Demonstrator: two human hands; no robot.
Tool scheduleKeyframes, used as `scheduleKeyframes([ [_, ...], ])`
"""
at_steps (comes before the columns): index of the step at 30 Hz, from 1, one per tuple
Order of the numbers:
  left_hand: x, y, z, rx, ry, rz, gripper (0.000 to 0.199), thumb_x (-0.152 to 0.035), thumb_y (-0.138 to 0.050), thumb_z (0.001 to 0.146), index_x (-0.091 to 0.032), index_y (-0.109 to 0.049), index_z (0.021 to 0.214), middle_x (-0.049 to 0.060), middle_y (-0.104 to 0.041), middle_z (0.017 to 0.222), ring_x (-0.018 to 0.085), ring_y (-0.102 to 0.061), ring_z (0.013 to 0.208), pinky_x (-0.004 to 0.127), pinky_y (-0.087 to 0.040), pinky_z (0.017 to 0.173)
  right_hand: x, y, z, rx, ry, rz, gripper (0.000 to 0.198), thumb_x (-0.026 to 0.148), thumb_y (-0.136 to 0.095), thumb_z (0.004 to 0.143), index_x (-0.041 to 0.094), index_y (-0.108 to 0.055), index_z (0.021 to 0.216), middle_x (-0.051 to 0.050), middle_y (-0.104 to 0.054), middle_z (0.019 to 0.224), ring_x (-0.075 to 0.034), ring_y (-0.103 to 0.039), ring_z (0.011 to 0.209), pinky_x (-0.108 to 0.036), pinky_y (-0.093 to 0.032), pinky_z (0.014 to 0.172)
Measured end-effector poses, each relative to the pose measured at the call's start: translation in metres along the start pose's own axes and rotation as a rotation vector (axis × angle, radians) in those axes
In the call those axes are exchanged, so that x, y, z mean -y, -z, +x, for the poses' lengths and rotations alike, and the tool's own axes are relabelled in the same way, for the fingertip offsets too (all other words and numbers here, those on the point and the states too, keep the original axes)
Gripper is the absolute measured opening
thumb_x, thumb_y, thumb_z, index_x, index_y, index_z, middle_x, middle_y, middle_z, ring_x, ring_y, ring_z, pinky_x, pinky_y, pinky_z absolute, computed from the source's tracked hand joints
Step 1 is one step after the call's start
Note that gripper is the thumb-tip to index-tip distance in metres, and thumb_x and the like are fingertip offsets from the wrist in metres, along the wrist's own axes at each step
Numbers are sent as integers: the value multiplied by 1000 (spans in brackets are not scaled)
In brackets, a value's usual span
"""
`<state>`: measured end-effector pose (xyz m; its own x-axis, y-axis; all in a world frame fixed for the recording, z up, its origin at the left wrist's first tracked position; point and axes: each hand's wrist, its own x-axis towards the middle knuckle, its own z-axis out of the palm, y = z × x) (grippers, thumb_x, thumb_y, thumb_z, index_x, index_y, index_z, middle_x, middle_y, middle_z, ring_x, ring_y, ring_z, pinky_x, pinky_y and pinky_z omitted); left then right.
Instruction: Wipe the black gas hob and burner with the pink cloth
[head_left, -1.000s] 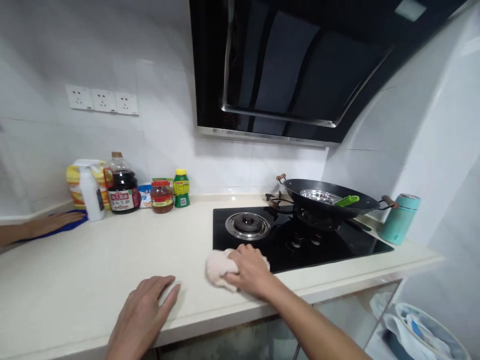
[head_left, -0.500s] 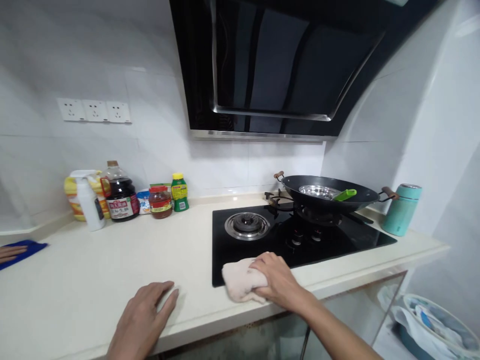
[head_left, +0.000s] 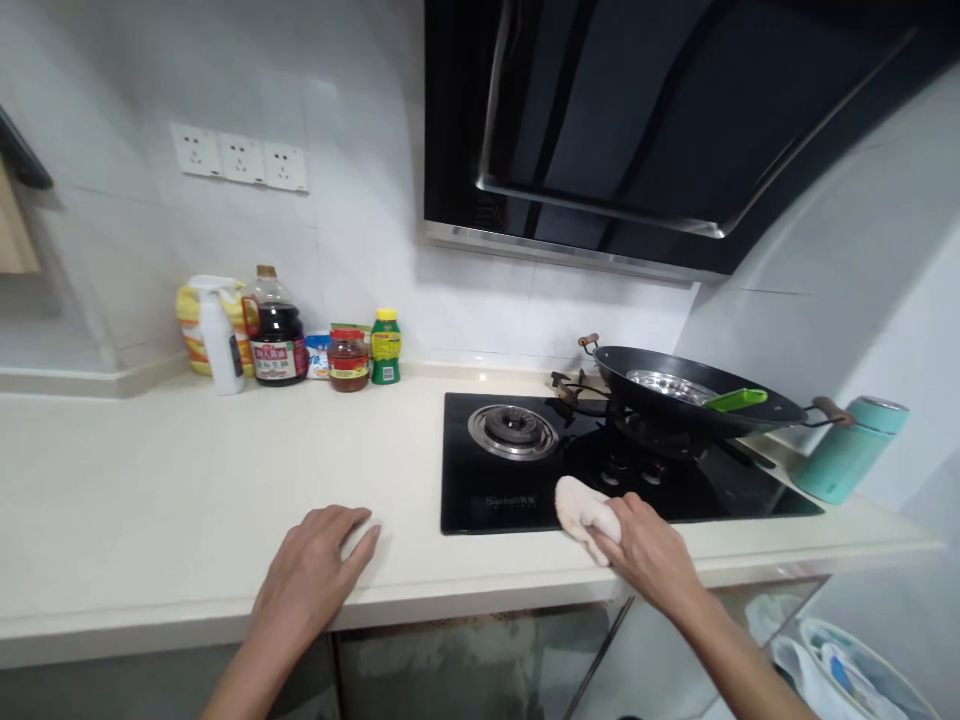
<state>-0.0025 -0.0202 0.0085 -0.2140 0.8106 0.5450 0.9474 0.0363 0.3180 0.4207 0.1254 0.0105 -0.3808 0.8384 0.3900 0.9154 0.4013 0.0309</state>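
My right hand [head_left: 646, 548] grips a pale cloth [head_left: 583, 512], pressed on the front edge of the black gas stove [head_left: 495, 505]. Part of the cloth hangs over onto the countertop. On the cream countertop [head_left: 187, 480], left of the stove, my left hand [head_left: 319, 560] rests with thumb and fingers apart and holds nothing. An uncovered burner [head_left: 514, 430] lies at the stove's left. Over the right burner stands a black wok [head_left: 637, 372] with a shiny perforated metal piece [head_left: 667, 385] and a green-handled utensil [head_left: 735, 400] in it.
Against the wall stand a white spray bottle [head_left: 219, 340], a dark sauce bottle [head_left: 276, 335], a red-lidded jar [head_left: 348, 362] and a green bottle [head_left: 386, 348]. A teal flask [head_left: 851, 455] is right of the stove. The range hood [head_left: 637, 120] hangs above; a lined bin [head_left: 855, 665] stands below right.
My right hand has slid the cloth rightward along the stove's front edge, and the cloth is more bunched. My view has shifted, so another person's hand on a blue cloth is out of sight.
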Motion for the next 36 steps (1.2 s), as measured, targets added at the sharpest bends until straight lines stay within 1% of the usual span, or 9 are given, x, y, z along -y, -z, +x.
scheduleKeyframes([
  [7,1,-2,-2,-2,-10,-20,38,-50,-49,93,-23,-72,105,7,-75,107,28,-65,106,44,-48,94,170,17,25,61,193,119,29,48,-62,89,22,-62,101,-11,-62,101,-26,-61,87,-36,-46,70],
  [10,6,-1,-2,-13,21,-110,42,-52,-47,94,-22,-70,113,7,-74,114,27,-65,110,44,-49,98,216,22,26,46,292,199,34,49,-65,87,20,-61,105,-13,-63,104,-29,-61,91,-39,-48,73],
  [12,11,-1,-1,-52,76,-201,46,-54,-43,96,-23,-66,121,6,-72,121,25,-65,114,42,-51,100,229,25,25,58,352,265,36,50,-64,87,19,-62,106,-14,-65,106,-31,-62,95,-42,-48,77],
  [16,19,-3,1,-74,160,-284,50,-58,-40,97,-23,-65,123,6,-71,124,24,-66,117,40,-53,101,218,35,35,215,323,481,38,53,-51,93,21,-65,107,-12,-72,102,-29,-66,95,-39,-47,81],
  [21,14,-2,0,-37,129,-251,48,-59,-43,95,-25,-69,117,5,-73,119,25,-67,114,42,-53,100,156,42,71,302,219,717,42,46,-34,101,22,-65,117,-8,-72,118,-23,-65,105,-32,-46,88],
  [25,10,1,-2,-14,158,-249,51,-60,-39,96,-24,-69,117,6,-73,120,26,-66,115,45,-52,101,96,33,103,361,153,503,35,35,-40,97,20,-70,105,-8,-71,112,-21,-64,101,-29,-45,87],
  [29,10,0,-1,-15,153,-249,51,-62,-42,94,-25,-70,115,4,-75,116,27,-67,112,45,-52,99,56,32,117,259,21,363,29,27,-47,90,18,-68,108,-11,-67,110,-22,-61,99,-32,-43,88],
  [32,10,0,-2,-17,125,-227,50,-62,-43,94,-25,-70,114,4,-74,116,27,-67,112,44,-52,97,56,32,105,186,29,343,41,32,-37,98,23,-59,131,-11,-60,128,-24,-56,117,-36,-38,100],
  [36,4,2,-3,18,101,-184,49,-61,-42,96,-25,-71,112,4,-74,115,27,-66,111,44,-50,97,89,21,69,286,242,341,66,61,-49,92,31,-43,151,-11,-33,160,-33,-40,140,-47,-30,112],
])
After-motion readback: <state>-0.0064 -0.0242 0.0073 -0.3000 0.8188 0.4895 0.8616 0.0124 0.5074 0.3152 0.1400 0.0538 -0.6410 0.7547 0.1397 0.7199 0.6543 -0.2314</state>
